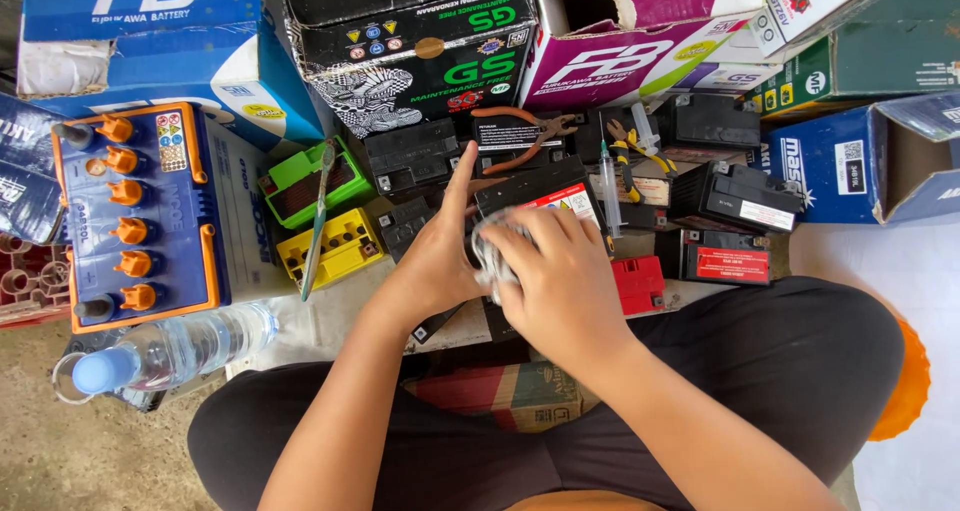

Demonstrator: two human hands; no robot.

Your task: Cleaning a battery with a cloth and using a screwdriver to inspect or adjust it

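Observation:
My left hand (pixel 437 256) and my right hand (pixel 560 276) meet in front of me over a small black battery (pixel 540 193) with a red and white label. Between them is a crumpled silvery-grey wad (pixel 490 256), blurred by motion, with my right hand's fingers curled over it. The left hand's thumb points up toward the battery's top and its fingers are hidden under the wad. Which hand actually grips the wad is unclear. Orange-handled pliers (pixel 520 131) lie just beyond the battery.
Several small black batteries (pixel 735 196), a red one (pixel 637 281), green (pixel 300 181) and yellow (pixel 335 246) cases with a toothbrush (pixel 318 221) across them, a big blue battery with orange caps (pixel 135 216), a water bottle (pixel 175 351), syringes (pixel 610 186), cardboard boxes behind.

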